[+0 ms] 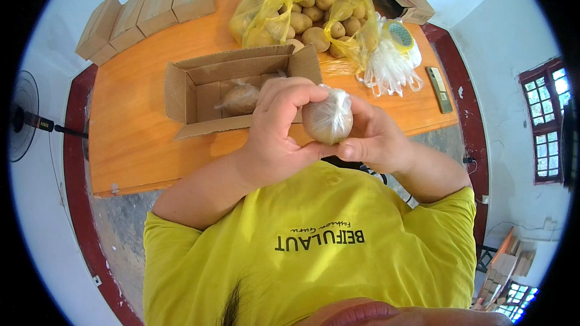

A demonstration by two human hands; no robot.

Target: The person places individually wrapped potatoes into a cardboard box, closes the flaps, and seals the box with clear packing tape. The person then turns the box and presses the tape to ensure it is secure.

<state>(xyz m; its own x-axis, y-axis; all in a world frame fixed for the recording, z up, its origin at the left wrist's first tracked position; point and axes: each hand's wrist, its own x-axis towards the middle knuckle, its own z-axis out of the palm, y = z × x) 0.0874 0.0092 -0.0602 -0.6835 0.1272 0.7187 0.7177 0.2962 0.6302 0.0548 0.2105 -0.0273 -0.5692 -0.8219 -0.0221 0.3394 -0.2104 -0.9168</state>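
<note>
Both hands meet just in front of the open cardboard box (199, 87), on its near side, above the edge of the orange table (139, 145). The left hand (275, 130) is curled over the top and side of a potato wrapped in clear plastic (328, 118), fingers closed onto it; the right hand (377, 136) cups the same wrapped potato from below and the far side, thumb and fingers pressed against the film. The wrap's gathered end sticks up at the top of the potato — whether it is twisted shut cannot be told. Inside the box, another wrapped potato (240, 98) lies against the far wall. Behind the box sits a yellow bag of loose potatoes (302, 9), and beside that bag, further from the box, a bundle of clear plastic bags (386, 66) with a roll of tape (400, 35) on top. A dark flat remote-like object (439, 89) lies beyond the bundle, and a row of closed cartons (145, 9) stands behind the box's other side. The likely trouble: the film looks thin and slick, so a loose grip could let the potato slip out over the table edge — or hard pinching could tear the wrap.
</note>
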